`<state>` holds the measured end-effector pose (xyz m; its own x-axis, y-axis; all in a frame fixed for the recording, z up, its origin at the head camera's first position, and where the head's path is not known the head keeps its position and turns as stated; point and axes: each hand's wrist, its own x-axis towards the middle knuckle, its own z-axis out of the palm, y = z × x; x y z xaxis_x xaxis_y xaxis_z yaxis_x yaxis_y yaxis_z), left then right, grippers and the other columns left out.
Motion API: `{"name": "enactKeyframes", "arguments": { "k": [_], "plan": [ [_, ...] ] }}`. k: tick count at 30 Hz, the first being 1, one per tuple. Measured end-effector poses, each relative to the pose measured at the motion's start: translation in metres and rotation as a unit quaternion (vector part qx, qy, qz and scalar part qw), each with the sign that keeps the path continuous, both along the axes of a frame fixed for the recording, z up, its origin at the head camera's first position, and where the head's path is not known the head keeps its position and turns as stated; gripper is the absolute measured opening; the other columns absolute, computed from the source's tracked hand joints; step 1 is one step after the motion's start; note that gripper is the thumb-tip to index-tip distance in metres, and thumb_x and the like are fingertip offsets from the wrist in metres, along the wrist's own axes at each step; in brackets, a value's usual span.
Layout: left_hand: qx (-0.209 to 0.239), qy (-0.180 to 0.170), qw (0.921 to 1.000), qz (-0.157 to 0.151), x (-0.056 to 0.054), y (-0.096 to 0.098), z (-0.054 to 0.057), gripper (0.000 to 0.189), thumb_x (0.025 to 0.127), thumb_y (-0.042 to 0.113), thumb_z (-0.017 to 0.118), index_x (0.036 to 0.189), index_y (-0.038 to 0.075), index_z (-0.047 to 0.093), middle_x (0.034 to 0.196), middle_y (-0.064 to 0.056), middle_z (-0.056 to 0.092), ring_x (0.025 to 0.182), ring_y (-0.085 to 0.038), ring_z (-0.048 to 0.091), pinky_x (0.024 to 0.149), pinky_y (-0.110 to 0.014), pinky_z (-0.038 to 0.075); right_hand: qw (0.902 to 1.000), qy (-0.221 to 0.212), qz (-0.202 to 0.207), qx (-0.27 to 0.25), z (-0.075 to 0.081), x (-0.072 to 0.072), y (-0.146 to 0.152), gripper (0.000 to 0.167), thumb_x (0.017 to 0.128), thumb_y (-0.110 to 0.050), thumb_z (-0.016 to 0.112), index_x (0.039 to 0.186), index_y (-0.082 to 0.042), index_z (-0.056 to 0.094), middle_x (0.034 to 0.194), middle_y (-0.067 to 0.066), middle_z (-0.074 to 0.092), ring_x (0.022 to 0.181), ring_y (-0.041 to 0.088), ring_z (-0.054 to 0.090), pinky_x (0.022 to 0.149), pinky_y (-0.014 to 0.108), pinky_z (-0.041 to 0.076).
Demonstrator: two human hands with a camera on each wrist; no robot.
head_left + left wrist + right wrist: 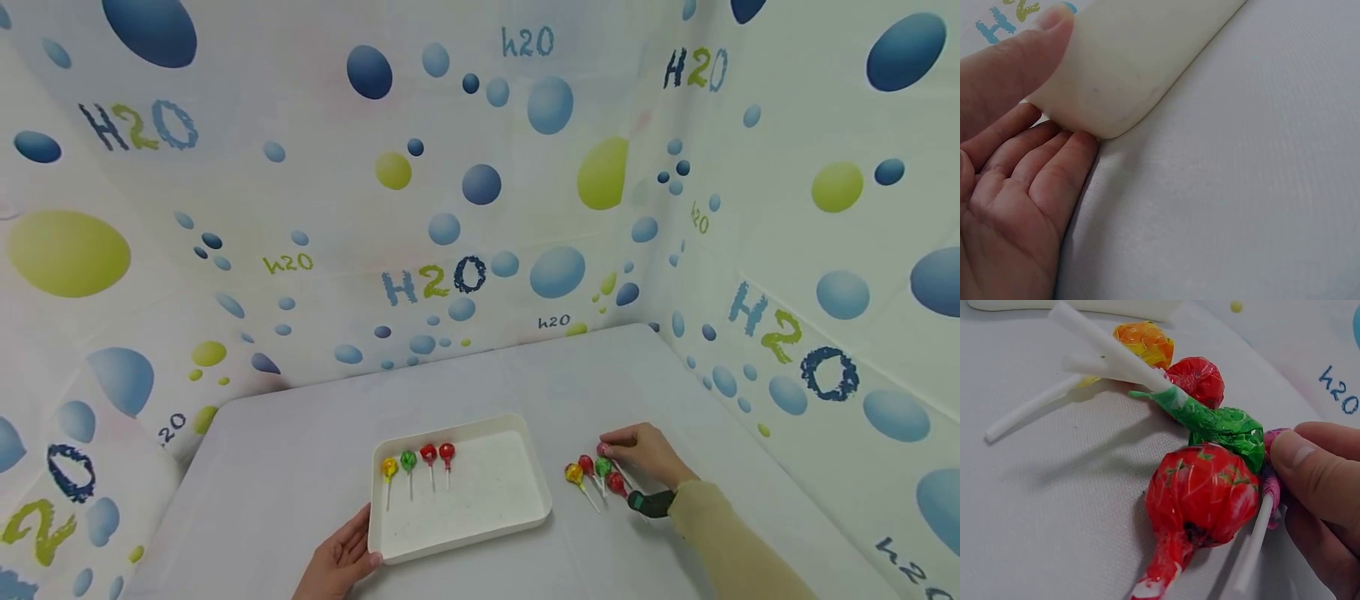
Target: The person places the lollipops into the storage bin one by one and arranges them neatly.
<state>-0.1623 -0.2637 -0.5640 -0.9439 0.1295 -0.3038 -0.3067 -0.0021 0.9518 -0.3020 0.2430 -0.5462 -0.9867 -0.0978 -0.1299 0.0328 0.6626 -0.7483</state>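
Observation:
A white tray [465, 521] lies on the table with a row of lollipops in its left part: one yellow lollipop [389, 467], one green lollipop [408, 460] and two red. My left hand [341, 557] holds the tray's near left corner, the thumb at the rim and the fingertips against the outer wall [1110, 81]. Right of the tray, my right hand [647, 454] pinches the pink-purple lollipop [1272, 487] by its head, thumb against fingers. Close by lie a yellow-orange lollipop [1144, 345], a green lollipop [1229, 434] and two red lollipops [1204, 494], heads bunched together.
The table [592, 375] has a white cloth. Behind and beside it hang white sheets [330, 192] printed with blue and green drops. A dark strap [651, 503] sits at my right wrist, below a beige sleeve [731, 542].

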Motion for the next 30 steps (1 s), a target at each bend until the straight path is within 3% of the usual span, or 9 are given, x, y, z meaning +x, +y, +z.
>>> {"name": "enactKeyframes", "arguments": {
  "k": [8,16,22,30],
  "plan": [
    [0.002,-0.001,1.0000,0.002,-0.002,-0.001,-0.003,0.094,0.090,0.005,0.077,0.159,-0.010,0.015,0.165,-0.029,0.017,0.152,-0.042,0.017,0.106,-0.023,0.053,0.9998,0.018,0.009,-0.009,0.003,0.001,0.005,0.030,0.094,-0.024,0.075,0.119,-0.009,0.077,0.114,0.008,0.078,0.112,0.028,0.067,0.106,0.053,0.055],
    [0.000,0.005,1.0000,-0.002,-0.003,-0.003,-0.005,0.095,0.090,0.006,0.077,0.159,-0.010,0.015,0.165,-0.029,0.017,0.152,-0.042,0.018,0.106,-0.024,0.053,0.9976,0.038,0.025,-0.052,0.016,-0.009,0.005,0.031,0.096,-0.021,0.073,0.123,-0.007,0.075,0.115,0.010,0.078,0.107,0.024,0.072,0.102,0.049,0.058],
    [0.009,0.007,0.9999,-0.007,-0.004,-0.005,-0.008,0.095,0.090,0.007,0.077,0.160,-0.010,0.014,0.165,-0.029,0.016,0.152,-0.042,0.017,0.106,-0.023,0.053,0.9950,0.042,0.034,-0.084,0.028,-0.016,-0.017,0.035,0.096,-0.023,0.073,0.125,-0.005,0.073,0.115,0.009,0.078,0.104,0.021,0.073,0.103,0.047,0.058],
    [0.019,0.010,0.9997,-0.015,-0.005,-0.006,-0.014,0.096,0.091,0.010,0.077,0.160,-0.010,0.013,0.165,-0.029,0.016,0.152,-0.041,0.018,0.107,-0.023,0.052,0.9904,0.037,0.037,-0.128,0.036,-0.022,-0.071,0.031,0.095,-0.022,0.074,0.121,-0.007,0.076,0.112,0.007,0.079,0.103,0.019,0.074,0.104,0.046,0.058]
  ]
}}
